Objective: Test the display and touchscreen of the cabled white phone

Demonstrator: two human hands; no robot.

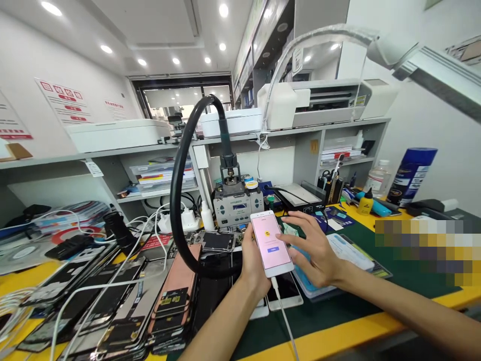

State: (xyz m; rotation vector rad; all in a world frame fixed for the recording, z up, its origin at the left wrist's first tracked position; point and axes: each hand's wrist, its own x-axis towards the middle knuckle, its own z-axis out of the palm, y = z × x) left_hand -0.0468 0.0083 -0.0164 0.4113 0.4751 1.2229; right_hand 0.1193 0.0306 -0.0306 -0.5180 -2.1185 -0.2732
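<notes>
A white smartphone [271,245] with a lit pink screen is held tilted up in my left hand [252,260], whose fingers wrap behind its left edge. The screen shows a small yellow icon and a blue button. A white charging cable [280,301] is plugged into the phone's bottom end. My right hand [313,248] hovers at the phone's right side with its fingers spread, one fingertip over or on the screen; contact is hard to tell. Beneath the hands lies another white phone [287,296] with a dark screen.
Stacks of phone parts [169,306] fill the left of the bench, with white cables across them. A thick black hose [176,200] arches up from the soldering station [238,210]. Right stand a blue spray can [413,175], a clear bottle [378,178] and a yellow bottle [365,204].
</notes>
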